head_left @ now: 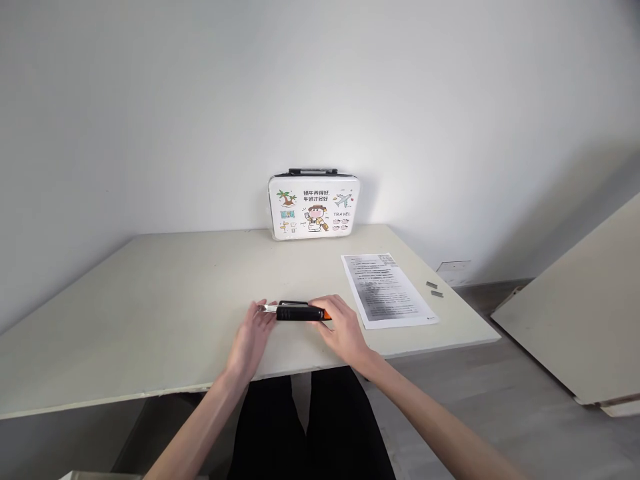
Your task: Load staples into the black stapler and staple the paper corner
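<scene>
A black stapler (294,311) with an orange end lies lengthwise across the front of the table, its silvery metal part sticking out to the left. My right hand (343,328) grips the orange end, thumb on the near side and fingers over the far side. At the opposite end, my left hand (251,335) has its fingers closed around the tip of the metal part; the exact fingertip contact is partly hidden. To the right, two short grey staple strips (434,289) rest on the table beside a printed sheet of paper (393,293).
A white case (315,207) with cartoon prints and a black handle stands upright at the back of the pale table (175,300), near the wall. The table's front edge runs just below my hands. A light-coloured panel (580,320) stands at the far right above the grey floor.
</scene>
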The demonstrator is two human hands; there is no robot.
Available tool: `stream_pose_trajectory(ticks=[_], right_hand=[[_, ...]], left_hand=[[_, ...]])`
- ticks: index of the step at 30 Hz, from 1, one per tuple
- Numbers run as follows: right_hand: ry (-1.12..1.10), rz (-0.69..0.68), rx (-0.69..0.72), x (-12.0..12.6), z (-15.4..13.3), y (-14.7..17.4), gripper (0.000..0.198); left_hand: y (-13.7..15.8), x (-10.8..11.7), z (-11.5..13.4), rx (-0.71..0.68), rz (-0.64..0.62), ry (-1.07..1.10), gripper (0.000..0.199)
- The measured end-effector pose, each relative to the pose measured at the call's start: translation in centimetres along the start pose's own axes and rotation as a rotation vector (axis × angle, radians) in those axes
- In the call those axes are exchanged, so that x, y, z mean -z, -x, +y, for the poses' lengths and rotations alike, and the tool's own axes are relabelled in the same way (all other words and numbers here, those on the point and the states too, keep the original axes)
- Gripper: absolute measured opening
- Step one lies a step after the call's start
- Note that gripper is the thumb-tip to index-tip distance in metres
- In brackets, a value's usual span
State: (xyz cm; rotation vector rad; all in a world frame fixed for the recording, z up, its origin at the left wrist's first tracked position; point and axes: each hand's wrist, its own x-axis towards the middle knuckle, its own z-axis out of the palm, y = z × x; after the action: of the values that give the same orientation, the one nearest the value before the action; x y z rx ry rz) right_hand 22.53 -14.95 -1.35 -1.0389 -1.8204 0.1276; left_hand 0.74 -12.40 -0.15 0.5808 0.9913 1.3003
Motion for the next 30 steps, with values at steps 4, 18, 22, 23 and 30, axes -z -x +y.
stream_pose_trajectory(ticks=[4,18,22,23,30], right_hand=[[0.186,0.084,0.345,0.8,-1.6,0.5,0.042],[0.282,0.196,0.340,3.7,-0.2,1.8,0.055],[0.300,0.183,0.338,4.0,0.1,2.4,0.055],[0.306,0.160,0.336,4.0,0.2,2.5,0.054],[0.260,0.099,0.230,4.1,0.5,3.1,0.057]], left_hand=[[0.6,-2.4,0.3,0.303,-0.041,0.278,0.036],[-1.2,-3.7,0.0,0.248,0.016,0.324,0.026],[-1.1,-3.5,0.1,0.229,-0.069,0.245,0.021],[-1.0,-3.5,0.1,0.228,-0.109,0.209,0.017],[-0.6,-2.7,-0.3,0.048,-0.165,0.055,0.010]])
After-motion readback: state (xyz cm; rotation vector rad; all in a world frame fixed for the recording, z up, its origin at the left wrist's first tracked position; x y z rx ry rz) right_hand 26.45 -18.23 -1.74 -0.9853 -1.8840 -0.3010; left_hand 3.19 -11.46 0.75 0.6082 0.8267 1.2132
